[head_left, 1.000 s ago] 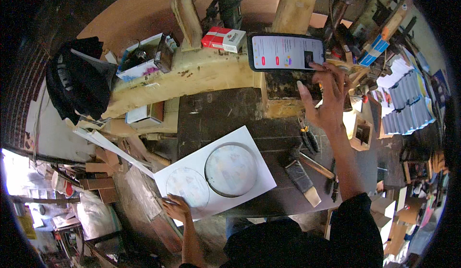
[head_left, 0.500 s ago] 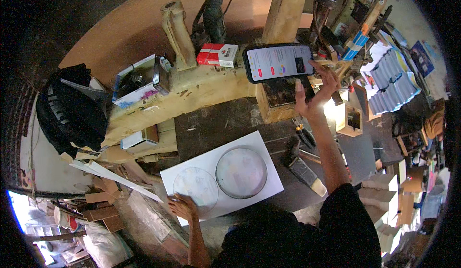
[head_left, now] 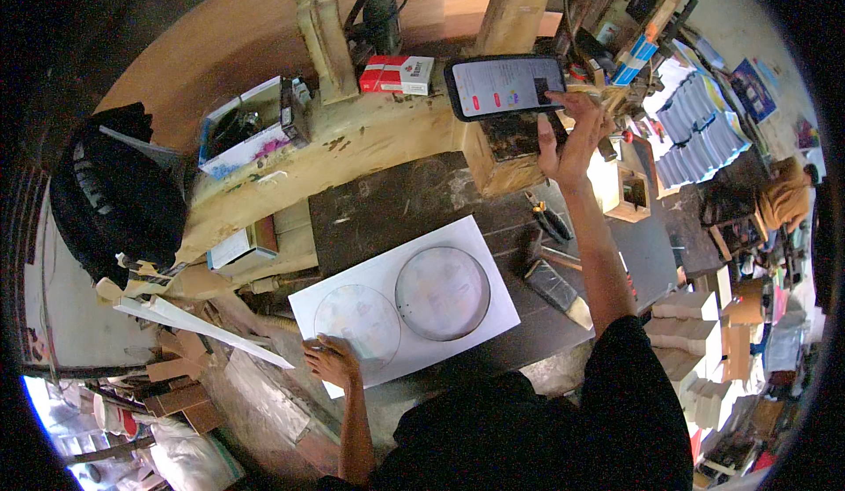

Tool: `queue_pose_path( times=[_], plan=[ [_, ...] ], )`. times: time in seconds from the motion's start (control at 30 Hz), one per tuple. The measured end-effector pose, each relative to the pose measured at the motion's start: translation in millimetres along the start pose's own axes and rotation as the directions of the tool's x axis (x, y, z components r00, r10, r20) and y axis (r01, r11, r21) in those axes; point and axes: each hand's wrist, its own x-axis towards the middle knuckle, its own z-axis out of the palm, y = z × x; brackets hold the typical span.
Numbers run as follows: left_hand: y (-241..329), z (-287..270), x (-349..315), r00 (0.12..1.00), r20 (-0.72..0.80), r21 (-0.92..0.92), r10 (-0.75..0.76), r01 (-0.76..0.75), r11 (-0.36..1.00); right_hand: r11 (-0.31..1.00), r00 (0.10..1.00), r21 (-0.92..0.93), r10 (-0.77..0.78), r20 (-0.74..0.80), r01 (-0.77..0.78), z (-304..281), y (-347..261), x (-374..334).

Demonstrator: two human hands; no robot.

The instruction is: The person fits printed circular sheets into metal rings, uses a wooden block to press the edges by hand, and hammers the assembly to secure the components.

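A phone (head_left: 502, 88) with its screen lit lies sideways on top of a dark-topped wooden block. My right hand (head_left: 572, 139) reaches up to its right end, fingers apart, the index finger over the screen and the thumb below the phone's edge. Lower down, a white sheet (head_left: 488, 315) bears a drawn circle (head_left: 352, 311) at left and a round, clear-looking disc with a dark rim (head_left: 443, 293) at right. At the sheet's lower left edge rests my left hand (head_left: 333, 363), fingers curled; a small dark thing seems to show at them, too unclear to name.
A red and white cigarette pack (head_left: 396, 75) and an open box (head_left: 251, 130) stand on the thick wooden beam (head_left: 352, 143). Pliers (head_left: 547, 216) and a wide brush (head_left: 559, 293) lie right of the sheet. A black bag (head_left: 114, 196) hangs at left. Another person (head_left: 786, 194) is far right.
The view has tilted a little, so the far things sit higher. My right index finger has moved left from the phone's edge onto its screen. My left hand stays by the sheet's edge.
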Motion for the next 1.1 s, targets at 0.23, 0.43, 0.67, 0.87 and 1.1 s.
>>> queue_pose_path(
  times=[0.23, 0.43, 0.67, 0.87, 1.1],
  plan=[
    [8, 3, -7, 1.000, 0.020, -0.022, 0.002, -0.001, 1.000, 0.998, 0.973, 0.063, 0.036, -0.230, -0.022, 0, 4, 2],
    [-7, 29, -6, 0.993, -0.090, 0.044, 0.080, -0.076, 0.996, 0.979, 0.949, -0.007, 0.193, -0.250, -0.202, 11, 9, -47],
    [25, -7, -5, 1.000, 0.004, -0.112, -0.029, 0.030, 0.993, 0.377, 0.368, 0.180, 0.519, 0.771, -0.908, -106, 25, -260],
    [5, -2, -1, 0.995, -0.095, -0.140, -0.040, 0.027, 0.990, 0.903, 0.274, -0.079, 0.210, 0.938, -0.423, -97, -17, -222],
    [14, -5, -3, 0.993, -0.105, -0.145, -0.045, 0.029, 0.989, -0.140, 0.380, 0.436, 0.306, 0.873, -0.889, -106, -66, -96]
  ],
)
